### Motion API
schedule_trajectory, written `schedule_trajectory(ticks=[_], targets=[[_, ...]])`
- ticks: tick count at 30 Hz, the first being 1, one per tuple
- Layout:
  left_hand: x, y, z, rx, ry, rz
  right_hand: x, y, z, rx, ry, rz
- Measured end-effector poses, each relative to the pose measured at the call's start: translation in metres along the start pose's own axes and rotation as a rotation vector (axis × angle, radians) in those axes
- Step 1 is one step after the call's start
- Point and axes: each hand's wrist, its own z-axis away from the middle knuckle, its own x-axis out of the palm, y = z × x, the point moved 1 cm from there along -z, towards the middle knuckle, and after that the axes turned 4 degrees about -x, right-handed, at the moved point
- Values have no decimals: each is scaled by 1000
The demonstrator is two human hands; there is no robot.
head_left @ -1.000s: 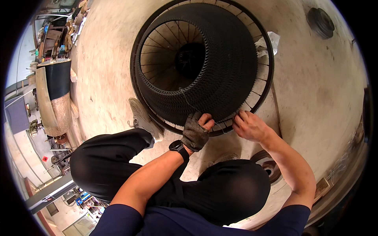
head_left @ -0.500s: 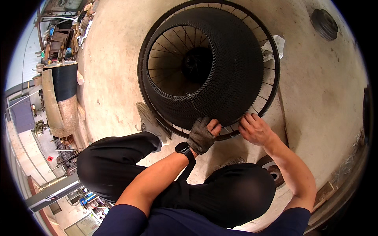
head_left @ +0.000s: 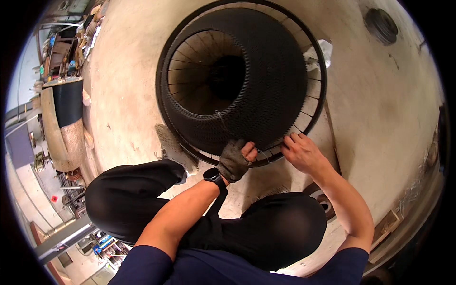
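Note:
A large black coil of toothed strip (head_left: 278, 71), cone-shaped and hollow, lies on a round spoked frame (head_left: 324, 85). My left hand (head_left: 233, 160), in a dark fingerless glove, is closed against the coil's near side. From its bare fingertips a thin wire (head_left: 267, 156) loops out to the right. Another thin wire (head_left: 221, 118) is tied round the coil's inner edge and runs down its near face. My bare right hand (head_left: 301, 151) pinches at the coil's lower right edge, above the frame's rim; whatever lies between its fingertips is hidden.
My shoe (head_left: 173, 149) stands close by the frame's left side. A round metal part (head_left: 320, 202) sits beside my right knee. A crumpled white sheet (head_left: 319, 54) lies at the frame's right edge, and a dark grooved wheel (head_left: 381, 26) farther off. A big roll (head_left: 71, 128) stands at left.
The whole view has shifted slightly, so the coil and frame appear farther left. Both hands keep nearly the same places on the coil.

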Motion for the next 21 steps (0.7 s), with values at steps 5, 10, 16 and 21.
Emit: schedule_trajectory(ticks=[5, 10, 16, 21], targets=[[4, -2, 1, -2, -5, 1, -21, -1, -28, 48, -5, -88], [12, 0, 10, -310, 20, 383, -69, -16, -121, 18, 307, -161], [20, -4, 7, -219, 35, 219, -67, -10, -197, -38, 287, -182], [11, -5, 10, -30, -68, 36, -57, 11, -242, 18, -419, -397]])
